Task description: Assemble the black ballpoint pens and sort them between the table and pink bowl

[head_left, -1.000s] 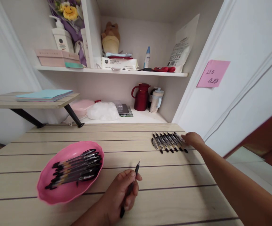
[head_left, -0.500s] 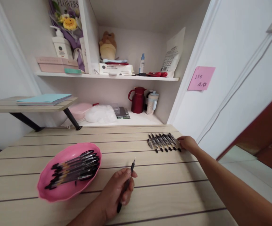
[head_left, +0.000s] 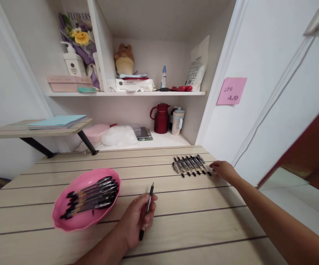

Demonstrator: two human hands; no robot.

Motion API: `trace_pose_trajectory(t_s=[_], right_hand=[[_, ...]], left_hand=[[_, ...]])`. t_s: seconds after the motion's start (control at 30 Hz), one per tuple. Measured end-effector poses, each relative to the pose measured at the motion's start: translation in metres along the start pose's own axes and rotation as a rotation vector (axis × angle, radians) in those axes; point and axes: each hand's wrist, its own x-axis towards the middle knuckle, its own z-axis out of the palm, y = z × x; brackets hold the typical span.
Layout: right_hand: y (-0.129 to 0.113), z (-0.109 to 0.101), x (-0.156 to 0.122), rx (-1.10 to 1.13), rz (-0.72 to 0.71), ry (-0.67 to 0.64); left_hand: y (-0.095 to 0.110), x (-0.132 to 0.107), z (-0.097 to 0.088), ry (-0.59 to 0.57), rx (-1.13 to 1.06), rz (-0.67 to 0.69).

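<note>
My left hand [head_left: 140, 219] is closed round a black pen [head_left: 149, 201], its bare pointed tip facing up and away from me. To its left is a pink scalloped bowl [head_left: 61, 198] holding several pens [head_left: 98, 195] with dark caps. Farther back on the right, several pens [head_left: 188, 165] lie side by side in a slanting row, with loose clear-and-black caps at both ends, one being the right-hand cap [head_left: 200, 159]. My right hand [head_left: 222, 170] hovers just right of that row, fingers loosely bent and apart, with nothing visible in them.
Behind the wooden tabletop [head_left: 198, 228] stands a white shelf unit [head_left: 148, 93] with a red jug [head_left: 161, 118], a pale cup [head_left: 177, 120] and a plastic bag [head_left: 119, 135]. A small raised stand [head_left: 13, 129] carrying blue paper is at the left. The wall with a pink note [head_left: 231, 91] bounds the right.
My right hand has drawn slightly right, off the end of the pen row, leaving a cap there in view. My left hand, still holding the pen, has shifted a little left. The camera view has tilted slightly.
</note>
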Motion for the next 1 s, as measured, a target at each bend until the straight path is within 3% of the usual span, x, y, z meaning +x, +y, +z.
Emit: trace_pose_trajectory(t_s=[0.13,0.27,0.4,0.53,0.63,0.73,1.0], right_hand=[[-0.002,-0.010,-0.026,0.097,-0.055,-0.109],[-0.016,-0.017,-0.056,0.172,-0.129,-0.135],[-0.048,-0.014,-0.096,0.312,-0.209,-0.207],[-0.086,0.004,-0.141,0.484,-0.329,-0.448],[-0.104,0.019,-0.160,0.502,-0.382,-0.351],[-0.107,0.027,-0.162,0.448,-0.390,-0.231],[-0.109,0.023,-0.150,0.269,-0.390,-0.213]], left_hand=[[-0.001,0.004,0.010,0.076,0.016,0.039],[-0.004,0.014,0.026,0.035,-0.033,0.110],[-0.007,0.033,0.043,0.080,-0.024,0.130],[-0.012,0.055,0.059,0.167,0.061,0.166],[-0.015,0.068,0.066,0.195,0.103,0.184],[-0.013,0.078,0.068,0.204,0.177,0.179],[0.012,0.114,0.064,0.334,0.435,0.159]])
